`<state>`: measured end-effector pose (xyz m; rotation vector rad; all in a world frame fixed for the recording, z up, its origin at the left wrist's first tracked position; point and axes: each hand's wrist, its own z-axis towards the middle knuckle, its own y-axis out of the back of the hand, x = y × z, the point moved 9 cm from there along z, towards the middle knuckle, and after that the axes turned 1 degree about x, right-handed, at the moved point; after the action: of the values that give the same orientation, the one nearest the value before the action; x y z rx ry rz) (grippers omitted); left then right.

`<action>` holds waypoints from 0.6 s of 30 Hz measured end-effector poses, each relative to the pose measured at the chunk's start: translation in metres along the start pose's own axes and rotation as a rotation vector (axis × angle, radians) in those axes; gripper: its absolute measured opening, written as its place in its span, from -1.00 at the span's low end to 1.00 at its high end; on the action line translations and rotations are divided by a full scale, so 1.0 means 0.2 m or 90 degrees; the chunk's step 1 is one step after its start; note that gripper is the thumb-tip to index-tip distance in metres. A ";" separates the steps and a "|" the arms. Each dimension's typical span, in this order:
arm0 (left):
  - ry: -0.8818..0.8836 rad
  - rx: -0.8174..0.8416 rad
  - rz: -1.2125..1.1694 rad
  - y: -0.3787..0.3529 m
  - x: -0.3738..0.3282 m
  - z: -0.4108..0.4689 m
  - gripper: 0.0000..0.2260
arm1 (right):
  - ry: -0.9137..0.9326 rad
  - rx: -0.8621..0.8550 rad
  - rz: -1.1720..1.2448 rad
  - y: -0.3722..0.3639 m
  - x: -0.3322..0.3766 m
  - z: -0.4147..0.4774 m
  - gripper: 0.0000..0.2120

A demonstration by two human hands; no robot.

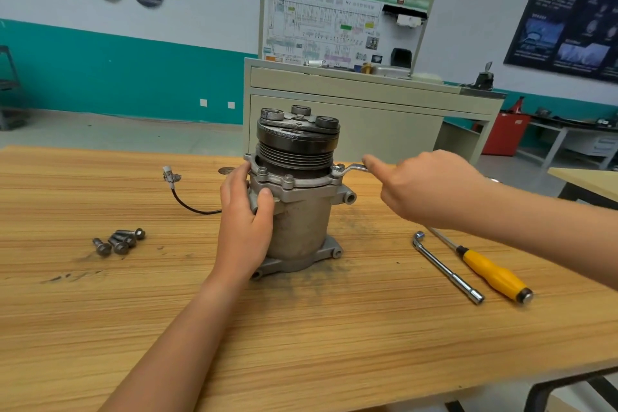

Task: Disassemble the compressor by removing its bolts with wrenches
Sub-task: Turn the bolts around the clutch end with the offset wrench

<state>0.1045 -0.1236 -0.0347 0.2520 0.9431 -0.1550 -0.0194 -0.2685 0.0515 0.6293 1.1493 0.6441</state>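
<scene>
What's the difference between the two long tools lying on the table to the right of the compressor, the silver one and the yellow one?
The socket wrench is bare metal throughout with a bent far end; the yellow-handled tool has a thick yellow grip and a thin straight shaft. The socket wrench lies nearer the compressor, the yellow-handled tool farther right. Both lie roughly parallel on the table, neither held.
</scene>
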 end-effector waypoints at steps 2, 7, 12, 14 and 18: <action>0.002 0.001 -0.003 0.00 0.00 0.00 -0.58 | 0.033 -0.003 0.009 -0.04 -0.03 0.01 -0.58; 0.002 -0.001 -0.002 0.00 0.01 0.00 -0.58 | 0.039 -0.041 0.014 -0.14 -0.09 0.11 -0.53; -0.003 -0.001 0.002 0.00 0.01 0.01 -0.57 | 0.031 -0.312 0.151 -0.09 -0.04 0.17 -0.69; -0.001 -0.003 0.000 0.00 0.01 0.01 -0.57 | 0.038 -0.381 0.181 -0.04 0.01 0.22 -0.74; 0.000 0.000 0.004 0.00 0.01 0.01 -0.57 | -0.004 -0.394 0.261 -0.01 -0.03 0.21 -0.81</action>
<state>0.1064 -0.1240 -0.0352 0.2547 0.9426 -0.1496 0.0193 -0.2791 0.0653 0.3272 0.7510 1.2829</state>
